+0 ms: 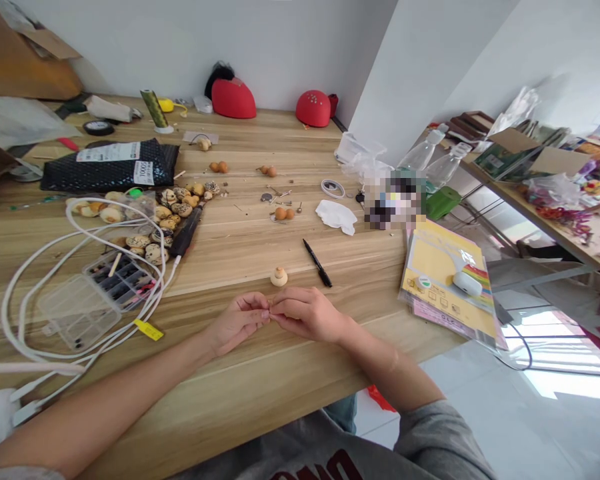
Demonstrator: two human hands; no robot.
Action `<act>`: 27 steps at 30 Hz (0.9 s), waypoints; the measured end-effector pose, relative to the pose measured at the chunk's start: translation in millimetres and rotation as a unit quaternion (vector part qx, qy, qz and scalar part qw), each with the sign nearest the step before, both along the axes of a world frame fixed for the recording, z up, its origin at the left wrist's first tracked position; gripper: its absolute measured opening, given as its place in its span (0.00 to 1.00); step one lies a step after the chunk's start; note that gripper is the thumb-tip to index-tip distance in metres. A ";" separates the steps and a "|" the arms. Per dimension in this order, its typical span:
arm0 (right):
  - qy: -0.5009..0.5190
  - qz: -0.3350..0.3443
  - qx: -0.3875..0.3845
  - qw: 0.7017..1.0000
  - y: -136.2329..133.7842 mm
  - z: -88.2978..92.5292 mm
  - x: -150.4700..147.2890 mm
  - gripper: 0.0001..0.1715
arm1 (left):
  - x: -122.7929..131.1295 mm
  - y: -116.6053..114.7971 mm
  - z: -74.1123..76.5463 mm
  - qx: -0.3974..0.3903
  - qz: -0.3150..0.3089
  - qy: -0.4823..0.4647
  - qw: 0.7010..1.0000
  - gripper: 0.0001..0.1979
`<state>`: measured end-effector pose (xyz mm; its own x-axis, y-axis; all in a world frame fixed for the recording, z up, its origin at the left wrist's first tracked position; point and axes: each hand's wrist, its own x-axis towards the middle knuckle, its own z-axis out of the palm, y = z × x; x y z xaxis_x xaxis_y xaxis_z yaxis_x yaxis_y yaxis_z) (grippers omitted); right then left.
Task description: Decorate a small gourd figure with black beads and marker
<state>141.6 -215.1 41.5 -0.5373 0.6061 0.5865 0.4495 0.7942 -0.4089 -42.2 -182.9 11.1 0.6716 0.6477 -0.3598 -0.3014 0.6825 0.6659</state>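
My left hand [241, 322] and my right hand [307, 313] meet at the fingertips over the near part of the wooden table [215, 387]. Both are pinched closed on something small that the fingers hide. Just beyond them stands a pale gourd [279, 277], small and upright. A black marker pen [317, 263] lies to the right of the gourd. Farther off, a brown gourd [284, 213] lies on its side among tiny loose parts.
On the left, a looped white cable [17, 287] surrounds an open compartment box [80, 312] and runs to a black pen-shaped tool [187, 230] beside several speckled gourds [181, 209]. A white paper piece [336, 217], tape roll [333, 189] and yellow packet [435, 257] lie right.
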 end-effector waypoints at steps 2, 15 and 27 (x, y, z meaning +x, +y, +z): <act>-0.001 0.002 0.001 1.000 0.3 0.0 0.5 0.09 | 0.0 -0.3 0.1 -0.003 0.003 0.004 1.000 0.12; 0.050 0.021 -0.086 0.995 0.2 0.0 0.9 0.09 | -0.6 0.5 0.0 -0.010 0.012 -0.005 1.000 0.12; 0.044 0.058 -0.145 0.987 2.7 -2.2 3.6 0.09 | -2.3 4.1 1.1 0.103 -0.026 0.054 0.993 0.16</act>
